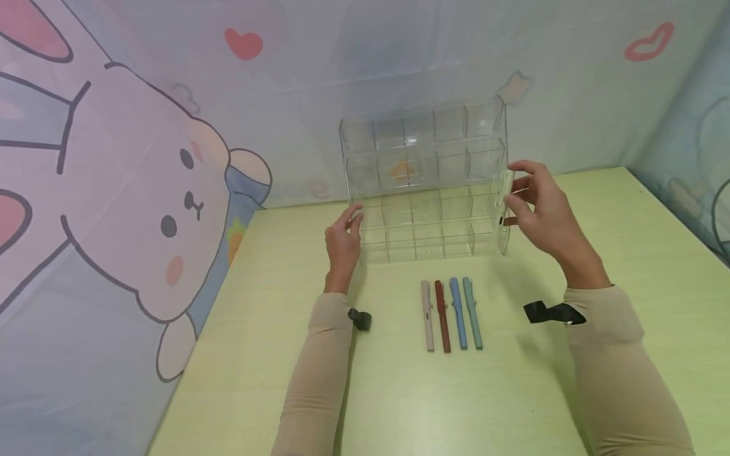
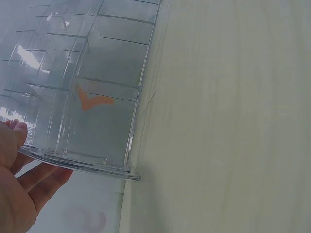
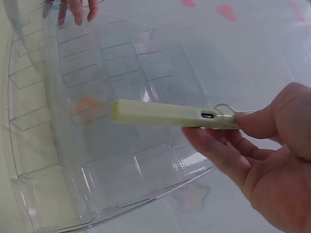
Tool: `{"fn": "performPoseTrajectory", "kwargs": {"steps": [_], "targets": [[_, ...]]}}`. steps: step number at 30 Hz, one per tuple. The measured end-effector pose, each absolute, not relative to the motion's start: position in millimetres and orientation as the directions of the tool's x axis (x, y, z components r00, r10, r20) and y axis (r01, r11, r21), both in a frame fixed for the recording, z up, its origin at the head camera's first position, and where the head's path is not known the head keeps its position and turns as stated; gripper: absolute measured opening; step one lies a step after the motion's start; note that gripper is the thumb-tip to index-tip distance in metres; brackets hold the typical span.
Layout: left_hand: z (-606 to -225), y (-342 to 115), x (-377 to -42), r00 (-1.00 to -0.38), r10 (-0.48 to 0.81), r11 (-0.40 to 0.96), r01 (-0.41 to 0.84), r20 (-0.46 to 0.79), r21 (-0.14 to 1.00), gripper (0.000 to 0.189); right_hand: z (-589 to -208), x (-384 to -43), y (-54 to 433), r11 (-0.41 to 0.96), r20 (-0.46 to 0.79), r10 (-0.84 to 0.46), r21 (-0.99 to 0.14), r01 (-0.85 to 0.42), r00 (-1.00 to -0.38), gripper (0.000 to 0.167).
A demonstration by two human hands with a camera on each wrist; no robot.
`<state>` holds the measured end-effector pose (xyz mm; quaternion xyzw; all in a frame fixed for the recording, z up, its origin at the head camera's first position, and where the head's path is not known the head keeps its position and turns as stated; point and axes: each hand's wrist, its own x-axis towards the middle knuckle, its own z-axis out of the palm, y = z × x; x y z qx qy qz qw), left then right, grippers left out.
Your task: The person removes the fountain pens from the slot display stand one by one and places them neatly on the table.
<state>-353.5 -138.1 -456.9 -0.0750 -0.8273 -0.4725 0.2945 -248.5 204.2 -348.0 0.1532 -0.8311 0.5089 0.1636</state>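
Note:
A clear plastic rack (image 1: 428, 234) with tiers of small compartments stands at the back of the table. At its left side my left hand (image 1: 344, 244) grips the side wall, thumb inside and fingers outside in the left wrist view. My right hand (image 1: 542, 209) is by the rack's right end and pinches a pale green pen (image 3: 158, 113) near its clip. In the right wrist view the pen's body points across the front of the compartments. In front of the rack lie a pinkish-beige pen (image 1: 428, 316), a dark red pen (image 1: 443, 316), a blue pen (image 1: 459, 313) and a green pen (image 1: 473, 313), side by side.
A printed cloth (image 1: 296, 82) with a cartoon rabbit and hearts hangs behind and to the left of the light green table (image 1: 245, 380). Its right part (image 1: 707, 114) borders the table's right side. Black wrist cameras (image 1: 360, 319) sit at both cuffs.

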Motion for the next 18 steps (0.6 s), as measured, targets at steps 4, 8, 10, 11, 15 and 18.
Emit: {"fn": "performPoseTrajectory", "kwargs": {"steps": [4,8,10,11,15,18], "targets": [[-457,-138,-354,-0.818,-0.154,0.541,0.4,0.554,0.74,0.022,-347,-248,207,0.488,0.374,-0.088,-0.792,-0.367,-0.923,0.049],[-456,-138,-353,-0.819,-0.148,0.539,0.403,0.555,0.739,0.022,-347,-248,211,0.511,0.311,-0.063,-0.806,-0.299,-0.948,0.049],[-457,-138,-352,-0.818,-0.145,0.539,0.407,0.557,0.738,0.023,-347,-248,213,0.501,0.247,-0.065,-0.83,-0.246,-0.967,0.05],[-457,-138,-352,-0.818,-0.144,0.539,0.407,0.557,0.737,0.023,-346,-249,214,0.495,0.209,-0.071,-0.841,-0.217,-0.975,0.051],[-457,-139,-353,-0.821,-0.14,0.542,0.405,0.554,0.737,0.024,-347,-252,219,0.464,0.068,-0.112,-0.879,-0.113,-0.991,0.052],[-457,-139,-353,-0.823,-0.137,0.543,0.403,0.552,0.736,0.024,-347,-253,222,0.457,-0.013,-0.143,-0.888,-0.054,-0.99,0.053]]}}
